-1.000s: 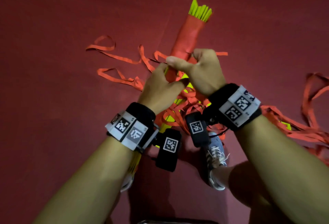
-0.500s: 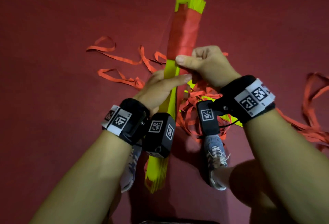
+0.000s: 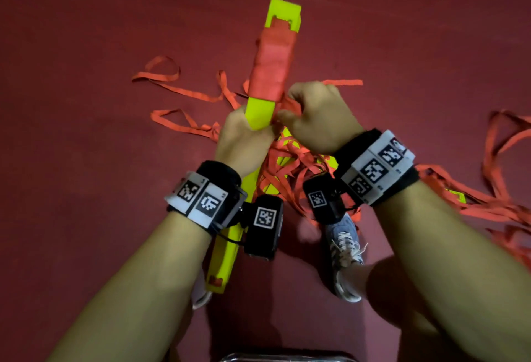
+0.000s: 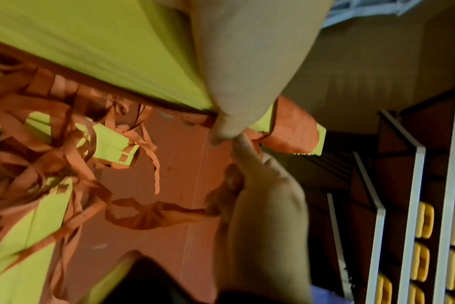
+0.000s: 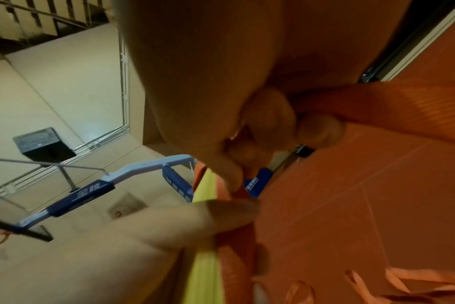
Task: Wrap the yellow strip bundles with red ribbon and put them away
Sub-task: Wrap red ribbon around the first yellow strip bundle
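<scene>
- While I hold it above the floor (image 3: 86, 108), the yellow strip bundle (image 3: 260, 114) runs from 6 o'clock up to 12 o'clock in the head view. Its far half is sheathed in red ribbon (image 3: 273, 65), and bare yellow shows at the 12 o'clock tip.
- I judge the bundle light and fairly stiff as a stack, though the thin strips could slide or fan apart. The best hold is a full grip round the bare middle, right at the edge of the wound section.
- The ribbon looks thin and limp, so it is likely to slacken or snag. I would take it close to the bundle and pull it taut.
- My left hand (image 3: 244, 140) is clamped round the bare yellow, on the 6 o'clock side of the wrap.
- My right hand (image 3: 319, 117), at 3 o'clock of the bundle, is clenched and seems to pinch the ribbon at the wrap's near edge. The wrist views are too blurred to show the exact pinch.
- A tangle of loose ribbon (image 3: 290, 169) lies at 5 o'clock from my hands, with other yellow strips (image 3: 457, 196) under it. My shoe (image 3: 344, 241) is nearer me.
</scene>
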Motion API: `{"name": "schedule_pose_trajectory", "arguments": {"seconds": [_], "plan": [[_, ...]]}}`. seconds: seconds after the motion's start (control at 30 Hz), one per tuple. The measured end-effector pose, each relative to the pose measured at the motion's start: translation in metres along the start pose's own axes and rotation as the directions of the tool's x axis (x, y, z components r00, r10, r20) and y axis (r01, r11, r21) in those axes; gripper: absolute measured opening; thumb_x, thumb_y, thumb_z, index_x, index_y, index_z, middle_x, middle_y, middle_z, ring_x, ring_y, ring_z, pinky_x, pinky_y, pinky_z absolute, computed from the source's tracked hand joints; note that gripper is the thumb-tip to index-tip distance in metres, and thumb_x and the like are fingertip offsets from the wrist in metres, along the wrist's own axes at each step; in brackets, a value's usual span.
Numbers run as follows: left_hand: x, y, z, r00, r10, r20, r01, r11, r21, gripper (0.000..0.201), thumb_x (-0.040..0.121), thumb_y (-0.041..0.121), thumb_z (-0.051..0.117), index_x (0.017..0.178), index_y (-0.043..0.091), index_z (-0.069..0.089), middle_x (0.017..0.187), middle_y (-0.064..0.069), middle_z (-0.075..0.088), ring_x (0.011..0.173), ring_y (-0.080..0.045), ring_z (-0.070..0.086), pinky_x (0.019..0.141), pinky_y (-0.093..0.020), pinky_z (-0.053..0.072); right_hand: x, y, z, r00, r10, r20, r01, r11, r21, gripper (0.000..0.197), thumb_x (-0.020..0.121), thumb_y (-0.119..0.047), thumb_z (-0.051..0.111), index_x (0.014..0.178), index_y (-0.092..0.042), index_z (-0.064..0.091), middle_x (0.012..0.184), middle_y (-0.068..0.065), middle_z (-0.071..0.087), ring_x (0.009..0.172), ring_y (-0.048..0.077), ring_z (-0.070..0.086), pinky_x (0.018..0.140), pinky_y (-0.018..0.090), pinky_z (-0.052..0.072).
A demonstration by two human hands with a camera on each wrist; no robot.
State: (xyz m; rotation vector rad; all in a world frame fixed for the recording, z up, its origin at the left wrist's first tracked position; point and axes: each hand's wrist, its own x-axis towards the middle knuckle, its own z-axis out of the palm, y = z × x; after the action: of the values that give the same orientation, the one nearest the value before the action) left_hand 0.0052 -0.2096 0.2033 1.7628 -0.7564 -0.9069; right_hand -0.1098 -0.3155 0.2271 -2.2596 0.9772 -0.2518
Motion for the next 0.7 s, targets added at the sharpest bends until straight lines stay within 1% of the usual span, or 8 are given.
{"name": "schedule_pose_trajectory", "arguments": {"seconds": [0.07, 0.17, 0.23, 0.3, 0.43, 0.57, 0.63, 0.7], "plan": [[0.000, 0.000, 0.001, 1.000, -0.001, -0.014, 0.003, 0.995, 0.103, 0.015, 0.070, 0.030, 0.063, 0.076, 0.016, 0.064, 0.068, 0.006, 0.062, 0.064, -0.017, 0.053, 0.064, -0.050, 0.048, -0.003, -0.008, 0.009, 0.999, 0.021, -0.048, -0.021, 1.000, -0.010, 0.040, 0.078, -0.058, 0.055, 0.064, -0.022, 0.043, 0.074, 0.009, 0.058, 0.081, 0.037, 0.054, 0.070, 0.036, 0.039], [0.000, 0.002, -0.002, 1.000, -0.011, -0.018, 0.014, 0.986, 0.169, 0.031, 0.067, 0.034, 0.062, 0.095, 0.021, 0.061, 0.084, 0.003, 0.069, 0.082, -0.023, 0.068, 0.071, -0.046, 0.056, -0.008, -0.016, 0.016, 0.980, 0.066, -0.190, -0.066, 0.998, 0.005, 0.064, 0.075, -0.076, 0.058, 0.058, -0.017, 0.037, 0.058, 0.001, 0.043, 0.067, 0.029, 0.041, 0.064, 0.034, 0.030], [-0.002, 0.009, -0.007, 0.998, 0.032, 0.060, -0.043, 0.981, 0.188, 0.040, 0.074, 0.023, 0.071, 0.110, 0.014, 0.055, 0.092, 0.004, 0.065, 0.088, -0.015, 0.066, 0.076, -0.037, 0.054, -0.005, -0.015, 0.015, 0.948, 0.084, -0.308, -0.045, 0.990, 0.132, 0.064, 0.080, -0.063, 0.068, 0.056, -0.016, 0.033, 0.053, -0.002, 0.030, 0.058, 0.022, 0.034, 0.057, 0.036, 0.026], [-0.003, 0.016, -0.013, 0.986, 0.091, 0.139, -0.108, 0.986, 0.125, 0.042, 0.079, 0.016, 0.075, 0.112, 0.009, 0.052, 0.088, 0.002, 0.060, 0.076, -0.007, 0.059, 0.069, -0.025, 0.046, 0.000, -0.014, 0.008, 0.929, 0.057, -0.365, 0.057, 0.954, 0.293, 0.058, 0.082, -0.049, 0.073, 0.055, -0.023, 0.029, 0.052, -0.006, 0.024, 0.052, 0.008, 0.025, 0.050, 0.027, 0.023], [-0.006, 0.028, -0.019, 0.973, 0.112, 0.200, -0.058, 0.964, -0.259, 0.033, 0.078, 0.010, 0.067, 0.110, 0.010, 0.059, 0.080, -0.002, 0.062, 0.073, -0.014, 0.059, 0.065, -0.028, 0.048, 0.003, -0.015, -0.006, 0.948, 0.010, -0.317, 0.176, 0.814, 0.554, 0.051, 0.088, -0.022, 0.076, 0.058, -0.026, 0.035, 0.044, -0.016, 0.030, 0.046, -0.001, 0.027, 0.047, 0.013, 0.022], [-0.011, 0.031, -0.012, 0.986, 0.034, 0.162, 0.025, 0.936, -0.351, 0.006, 0.073, 0.017, 0.075, 0.073, 0.019, 0.069, 0.063, 0.002, 0.058, 0.057, -0.015, 0.053, 0.056, -0.026, 0.039, 0.003, -0.017, -0.005, 0.971, 0.084, -0.222, 0.112, 0.664, 0.739, 0.043, 0.084, -0.028, 0.074, 0.059, -0.020, 0.040, 0.047, -0.015, 0.035, 0.045, 0.004, 0.028, 0.043, 0.023, 0.022], [-0.009, 0.030, -0.010, 0.973, -0.091, 0.214, 0.170, 0.905, -0.390, 0.011, 0.067, 0.022, 0.077, 0.072, 0.016, 0.070, 0.064, -0.006, 0.055, 0.058, -0.021, 0.050, 0.057, -0.030, 0.037, 0.003, -0.016, 0.000, 0.978, 0.097, -0.183, 0.090, 0.596, 0.798, 0.043, 0.085, -0.027, 0.072, 0.058, -0.017, 0.040, 0.044, -0.010, 0.040, 0.041, 0.006, 0.032, 0.041, 0.022, 0.024], [-0.009, 0.032, -0.010, 0.935, -0.182, 0.306, 0.295, 0.877, -0.378, 0.017, 0.069, 0.024, 0.073, 0.081, 0.012, 0.069, 0.069, -0.012, 0.057, 0.060, -0.027, 0.054, 0.056, -0.033, 0.046, 0.002, -0.015, 0.003, 0.975, 0.102, -0.197, 0.095, 0.614, 0.784, 0.049, 0.084, -0.031, 0.075, 0.057, -0.009, 0.040, 0.046, -0.004, 0.038, 0.042, 0.008, 0.031, 0.042, 0.023, 0.023]]}}
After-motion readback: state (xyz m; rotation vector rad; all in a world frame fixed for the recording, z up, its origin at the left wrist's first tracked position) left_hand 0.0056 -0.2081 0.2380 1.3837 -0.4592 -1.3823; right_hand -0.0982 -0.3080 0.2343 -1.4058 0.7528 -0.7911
